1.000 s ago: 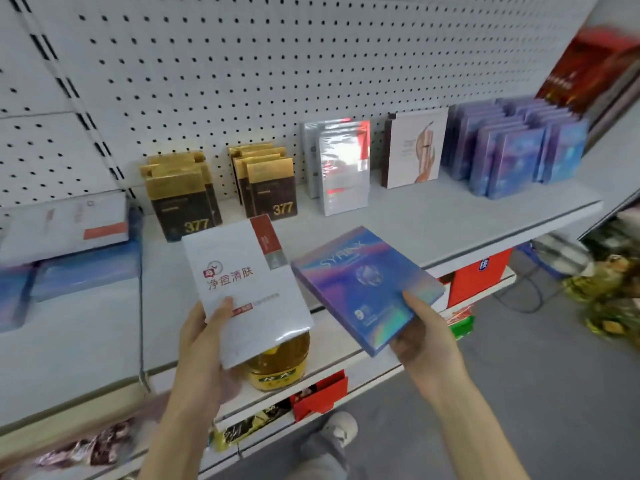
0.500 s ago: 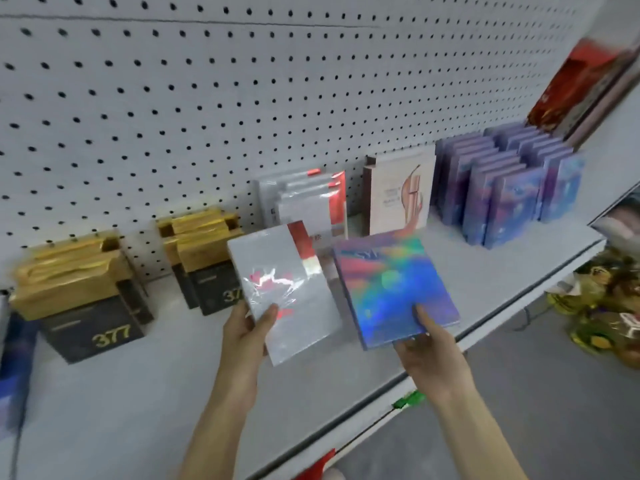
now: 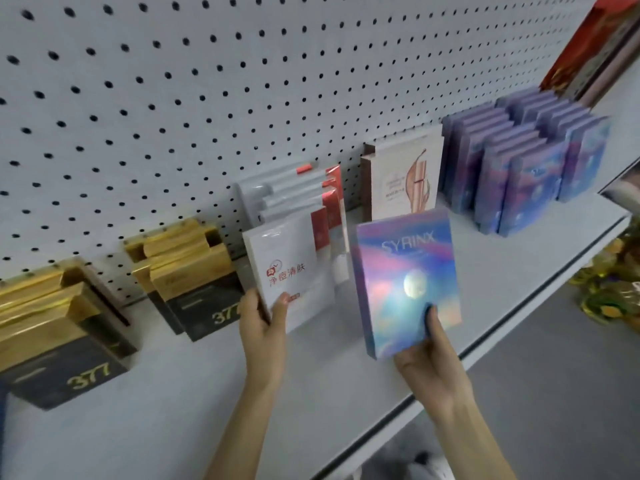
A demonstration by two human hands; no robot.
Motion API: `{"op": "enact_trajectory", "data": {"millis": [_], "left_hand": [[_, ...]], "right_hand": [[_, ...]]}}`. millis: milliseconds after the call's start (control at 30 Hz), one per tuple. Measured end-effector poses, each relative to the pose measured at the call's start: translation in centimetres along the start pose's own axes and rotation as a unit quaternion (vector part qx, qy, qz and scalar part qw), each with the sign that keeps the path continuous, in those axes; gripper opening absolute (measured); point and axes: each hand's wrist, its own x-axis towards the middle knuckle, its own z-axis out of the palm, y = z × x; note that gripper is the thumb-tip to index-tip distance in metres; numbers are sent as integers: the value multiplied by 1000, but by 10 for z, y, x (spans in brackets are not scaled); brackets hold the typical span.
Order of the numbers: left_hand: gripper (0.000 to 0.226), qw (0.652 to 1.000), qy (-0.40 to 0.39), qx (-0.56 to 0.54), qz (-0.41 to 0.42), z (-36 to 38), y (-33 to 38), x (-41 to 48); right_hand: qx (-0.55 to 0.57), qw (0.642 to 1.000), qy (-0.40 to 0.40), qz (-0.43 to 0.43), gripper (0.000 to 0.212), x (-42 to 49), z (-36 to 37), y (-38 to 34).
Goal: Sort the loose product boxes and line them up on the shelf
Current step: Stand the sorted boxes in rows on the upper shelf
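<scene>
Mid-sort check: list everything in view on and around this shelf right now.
white-and-red flat carton: one, white, held before its row
holographic SYRINX carton: one, blue-purple, held over shelf front
standing white-and-red cartons: several, white, centre back
cream rose-gold carton: at least one, cream, centre back
purple-blue cartons: two rows, purple, right
gold-and-black 377 boxes: two groups, gold, left
red boxes: blurred, red, top right
perforated back panel: one, white, behind
grey shelf: one, grey, below
left hand: grips white carton
right hand: grips SYRINX carton
</scene>
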Motion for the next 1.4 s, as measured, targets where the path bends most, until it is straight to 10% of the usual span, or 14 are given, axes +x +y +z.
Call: {"op": "enact_trajectory", "data": {"millis": [167, 467, 633, 833, 967, 1167, 1400], "left_hand": [[34, 999, 36, 35, 21, 9, -14, 7], [37, 994, 60, 92, 19, 28, -7, 9], [29, 956, 223, 164, 96, 46, 16, -28], [38, 989, -134, 0, -60, 165, 24, -61], [46, 984, -153, -57, -66, 251, 32, -80], [49, 992, -114, 29, -52, 354, 21, -111], [33, 983, -12, 183, -34, 424, 6, -121]], "right_hand": [[-44, 999, -10, 4, 67, 0, -2, -11], [-22, 999, 28, 2, 30, 2, -9, -29], [-6, 999, 10, 33, 27, 10, -23, -55], [-92, 995, -24, 2, 47, 21, -46, -125], [-165, 982, -69, -65, 64, 28, -74, -209], [-452, 876, 55, -158, 40, 49, -145, -344], [-567, 802, 16, -187, 40, 88, -162, -397]]}}
